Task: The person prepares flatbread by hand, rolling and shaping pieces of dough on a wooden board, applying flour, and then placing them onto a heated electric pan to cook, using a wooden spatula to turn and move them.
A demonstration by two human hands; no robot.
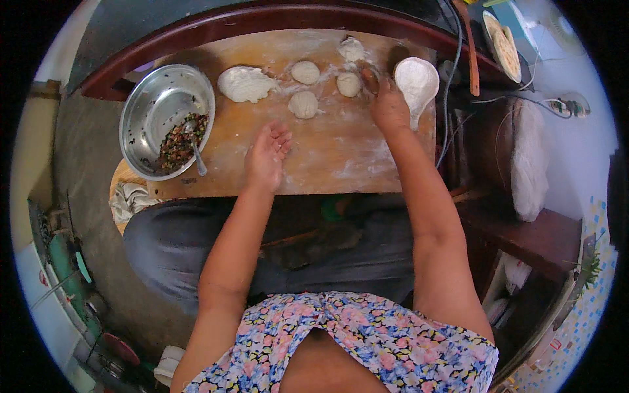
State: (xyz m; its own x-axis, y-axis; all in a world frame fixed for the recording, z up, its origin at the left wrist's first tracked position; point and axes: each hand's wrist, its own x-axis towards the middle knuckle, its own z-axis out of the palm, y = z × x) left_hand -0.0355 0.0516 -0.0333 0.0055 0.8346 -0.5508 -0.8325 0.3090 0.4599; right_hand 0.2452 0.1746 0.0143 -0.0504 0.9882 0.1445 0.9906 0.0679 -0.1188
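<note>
Over the front of a floured wooden board (339, 162), my left hand (268, 157) is empty, its fingers loosely curled and apart. My right hand (392, 105) reaches to the back right, beside a white scoop of flour (416, 81). A dark brown shape (369, 81) shows at its fingers; whether I grip it is unclear. Round dough pieces (305, 72) lie mid-board, one of them, a dough ball (349, 84), just left of my right hand. Behind it sits a rougher dough lump (351, 49). A larger slack piece of dough (245, 84) rests at the back left.
A steel bowl (142, 118) with chopped filling (179, 142) and a spoon (199, 159) overlaps the board's left side. A dark red wooden rim (275, 17) curves behind the board. A cable (454, 98) and a wooden stick (471, 54) hang at the right, near a plate of flatbread (503, 46).
</note>
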